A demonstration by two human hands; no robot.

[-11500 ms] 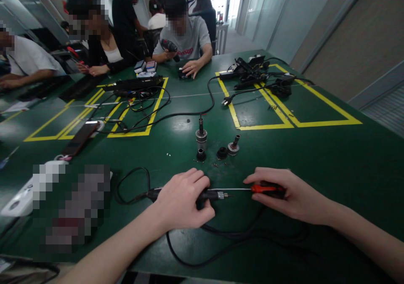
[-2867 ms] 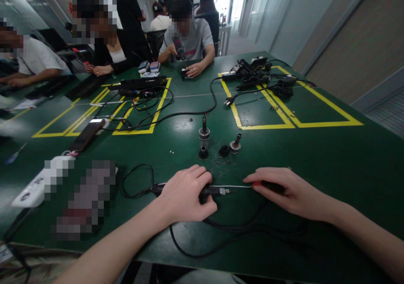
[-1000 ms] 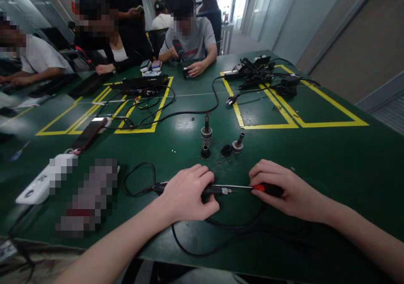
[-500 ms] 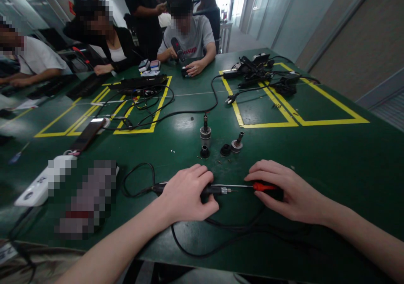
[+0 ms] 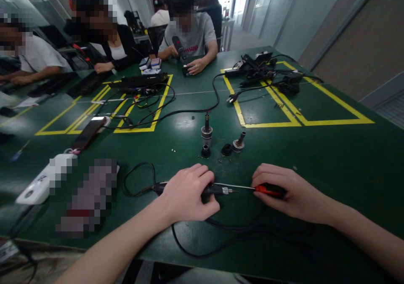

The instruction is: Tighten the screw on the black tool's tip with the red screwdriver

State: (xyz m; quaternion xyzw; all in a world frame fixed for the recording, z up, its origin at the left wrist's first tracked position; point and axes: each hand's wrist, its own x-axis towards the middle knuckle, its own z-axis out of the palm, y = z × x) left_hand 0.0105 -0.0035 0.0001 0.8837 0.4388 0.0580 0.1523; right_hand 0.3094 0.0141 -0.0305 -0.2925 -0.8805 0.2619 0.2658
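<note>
My left hand [image 5: 189, 193] lies palm down on the green table, closed around a black corded tool [image 5: 217, 189] with a ridged metal collar and a thin tip pointing right. My right hand [image 5: 285, 193] has its fingers and thumb on the red and black handle of a screwdriver [image 5: 268, 189]. The screwdriver's long shaft runs left, just behind the tool's tip, toward my left hand. Beyond my hands stand a metal cylinder part with a stem [image 5: 206, 133] and a black cup-shaped piece [image 5: 205, 151]. A black ring [image 5: 226, 149] sits beside a tilted round metal part [image 5: 238, 144].
Small screws [image 5: 225, 161] are scattered nearby. At left are a white power strip [image 5: 41, 183], a phone [image 5: 90, 132] and a blurred-out flat object [image 5: 91, 195]. Cables and black devices [image 5: 259, 71] lie within yellow tape. Across the table a person [image 5: 192, 35] holds a black tool.
My right hand has closed in on the screwdriver handle, its fingers and thumb nearer together, and more of the handle shows. My left hand has stayed on the black tool.
</note>
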